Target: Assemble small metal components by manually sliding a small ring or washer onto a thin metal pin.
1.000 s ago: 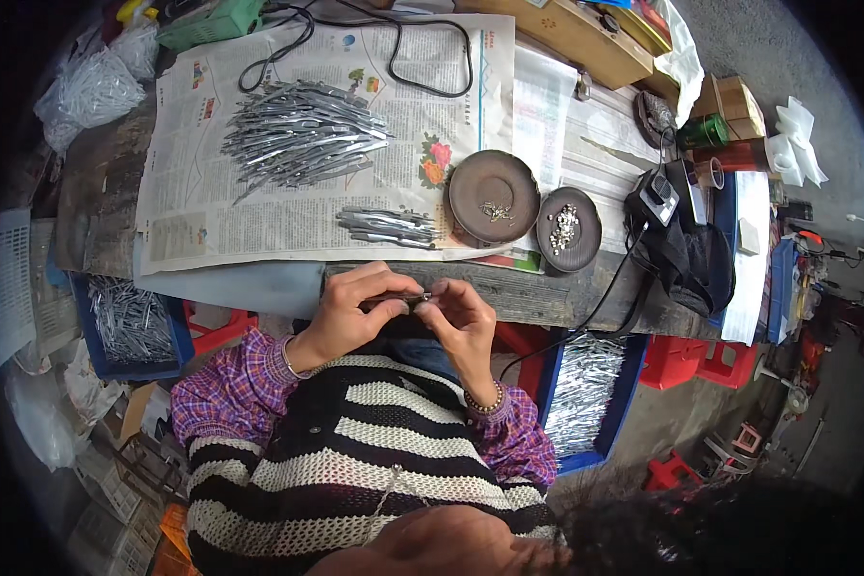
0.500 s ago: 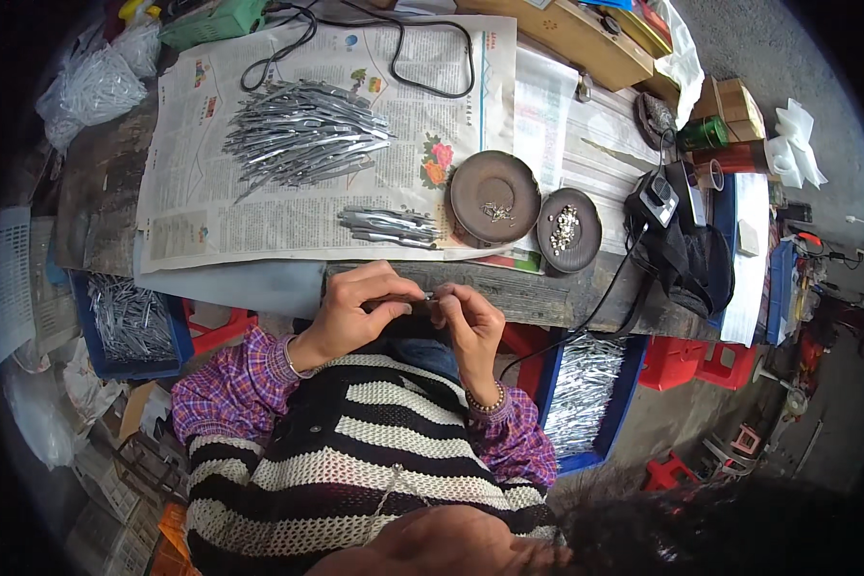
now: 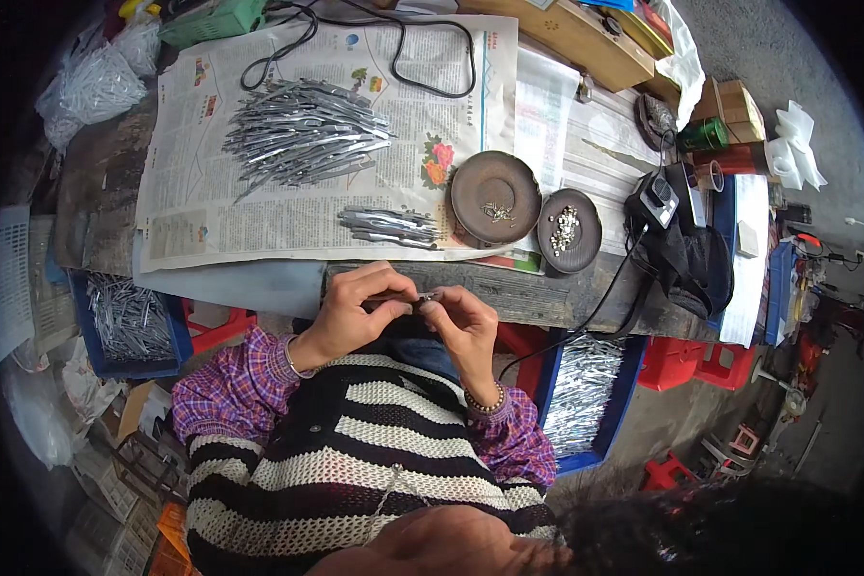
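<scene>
My left hand [image 3: 355, 309] and my right hand [image 3: 464, 326] meet at the table's front edge, both pinching. Between their fingertips is a small silvery metal piece [image 3: 425, 297], mostly hidden by the fingers. Beyond them on newspaper lies a short row of slim metal strips [image 3: 390, 227], with a large heap of similar strips [image 3: 302, 132] farther back. A round brown dish [image 3: 468, 182] holding a few tiny metal bits stands ahead of my right hand. Beside it, a smaller dark dish [image 3: 590, 245] contains several small shiny parts.
Blue crates of metal strips stand below the table edge, one at left [image 3: 178, 360] and one at right [image 3: 546, 422]. A black cable [image 3: 472, 58] loops over the newspaper [image 3: 187, 206]. A black device with a strap [image 3: 655, 197] sits at right, near red stools [image 3: 670, 360].
My right hand has shifted slightly left, bringing its fingertips closer to those of my left hand. The strips and dishes stay where they were.
</scene>
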Motion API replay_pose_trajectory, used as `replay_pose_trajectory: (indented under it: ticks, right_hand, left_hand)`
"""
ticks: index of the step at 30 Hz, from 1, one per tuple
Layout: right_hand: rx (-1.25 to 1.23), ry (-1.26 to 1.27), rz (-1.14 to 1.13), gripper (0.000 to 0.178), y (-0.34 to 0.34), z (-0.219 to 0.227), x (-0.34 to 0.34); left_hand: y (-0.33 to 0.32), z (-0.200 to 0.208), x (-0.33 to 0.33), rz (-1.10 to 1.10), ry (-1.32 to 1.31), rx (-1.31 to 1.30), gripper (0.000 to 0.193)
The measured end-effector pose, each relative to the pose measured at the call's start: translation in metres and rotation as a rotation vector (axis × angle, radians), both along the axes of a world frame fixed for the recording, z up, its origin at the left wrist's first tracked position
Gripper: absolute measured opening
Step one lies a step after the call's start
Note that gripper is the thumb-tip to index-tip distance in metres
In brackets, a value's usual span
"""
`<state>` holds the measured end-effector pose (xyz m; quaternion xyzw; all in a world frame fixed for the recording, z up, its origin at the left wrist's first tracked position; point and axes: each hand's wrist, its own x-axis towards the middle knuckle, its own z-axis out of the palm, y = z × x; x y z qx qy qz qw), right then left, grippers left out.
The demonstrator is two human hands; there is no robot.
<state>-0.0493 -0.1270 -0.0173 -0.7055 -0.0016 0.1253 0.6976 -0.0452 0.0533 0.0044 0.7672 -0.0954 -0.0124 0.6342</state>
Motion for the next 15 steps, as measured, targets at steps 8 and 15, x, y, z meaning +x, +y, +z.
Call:
replay_pose_trajectory:
  ticks: [8,15]
  right_hand:
    - [0.174,0.152,-0.045,0.011,0.0013,0.0011,-0.0015]
    - [0.146,0.151,-0.023,0.010,0.0000,-0.0001,-0.0018]
  left_hand:
    - [-0.0014,-0.0004,-0.0013,-0.006,0.013,-0.019,0.017]
    - [-0.0010,-0.0014,-0.0015,-0.018,0.002,0.014,0.018]
